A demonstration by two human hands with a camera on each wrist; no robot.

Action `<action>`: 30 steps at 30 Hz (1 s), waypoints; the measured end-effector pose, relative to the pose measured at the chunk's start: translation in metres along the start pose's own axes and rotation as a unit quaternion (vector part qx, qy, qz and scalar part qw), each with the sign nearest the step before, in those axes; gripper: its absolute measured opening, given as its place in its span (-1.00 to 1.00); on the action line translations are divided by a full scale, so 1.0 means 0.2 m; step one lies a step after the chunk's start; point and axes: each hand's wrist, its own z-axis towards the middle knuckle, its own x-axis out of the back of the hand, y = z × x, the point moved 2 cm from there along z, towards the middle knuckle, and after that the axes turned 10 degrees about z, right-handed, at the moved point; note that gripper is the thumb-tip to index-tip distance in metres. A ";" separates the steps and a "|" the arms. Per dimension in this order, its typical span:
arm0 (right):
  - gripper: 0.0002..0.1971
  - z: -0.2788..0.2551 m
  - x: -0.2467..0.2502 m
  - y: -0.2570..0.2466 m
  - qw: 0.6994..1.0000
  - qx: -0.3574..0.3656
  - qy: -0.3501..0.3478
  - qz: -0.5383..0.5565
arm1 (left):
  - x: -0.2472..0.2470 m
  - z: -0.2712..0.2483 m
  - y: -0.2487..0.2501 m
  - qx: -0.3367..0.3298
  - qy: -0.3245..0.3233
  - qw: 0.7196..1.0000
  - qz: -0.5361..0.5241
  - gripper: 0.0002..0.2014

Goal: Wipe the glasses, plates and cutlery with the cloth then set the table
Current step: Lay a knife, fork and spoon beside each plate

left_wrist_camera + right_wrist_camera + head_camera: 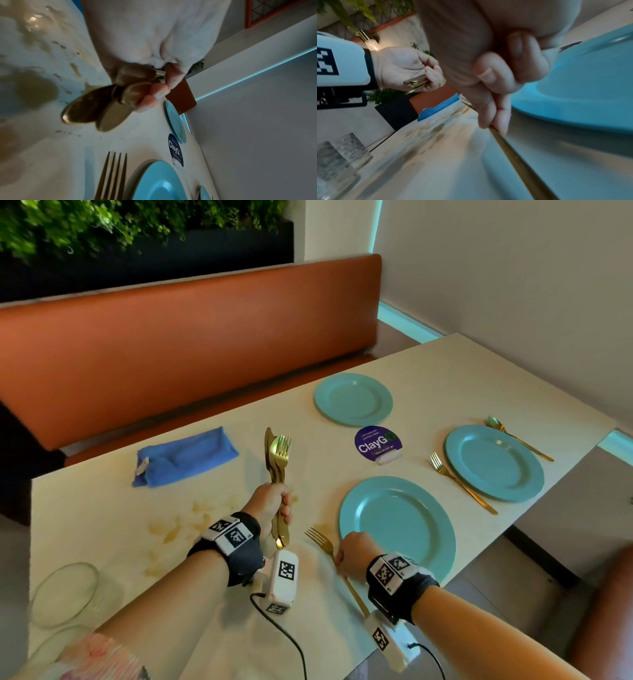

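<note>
My left hand (274, 505) (150, 93) grips a bundle of gold cutlery (278, 453) (96, 111) upright above the table, with fork tines and a spoon bowl at the top. My right hand (352, 553) (494, 108) pinches the handle of a gold fork (318, 537) (518, 159) that lies flat just left of the near teal plate (397, 529) (582, 94). A second teal plate (495, 463) at the right has a fork (459, 481) and a spoon (513, 436) beside it. A third plate (352, 399) lies farther back. The folded blue cloth (185, 455) lies at the left.
Two clear glasses (65, 594) (342, 155) stand at the near left corner. Brown stains (178, 525) mark the table (445, 364) between the glasses and my left hand. A purple ClayGo sign (375, 441) stands among the plates. An orange bench (191, 337) runs along the far side.
</note>
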 end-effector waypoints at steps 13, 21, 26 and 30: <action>-0.73 -0.06 -0.09 -0.01 0.994 -0.051 0.100 -0.008 | -0.03 -0.03 -0.05 -0.012 -0.018 1.000 -0.010 -0.70; -0.73 -0.09 -0.05 -0.03 0.993 -0.047 0.104 -0.028 | -0.07 -0.04 -0.03 -0.001 -0.044 0.997 -0.068 -0.80; -0.78 -0.06 0.18 -0.03 0.984 -0.041 0.121 0.125 | -0.11 -0.04 0.02 -0.029 -0.074 0.995 -0.055 -0.80; -0.70 -0.02 0.42 -0.01 0.934 -0.007 0.126 0.334 | -0.19 -0.04 0.09 -0.046 -0.111 0.992 -0.031 -0.85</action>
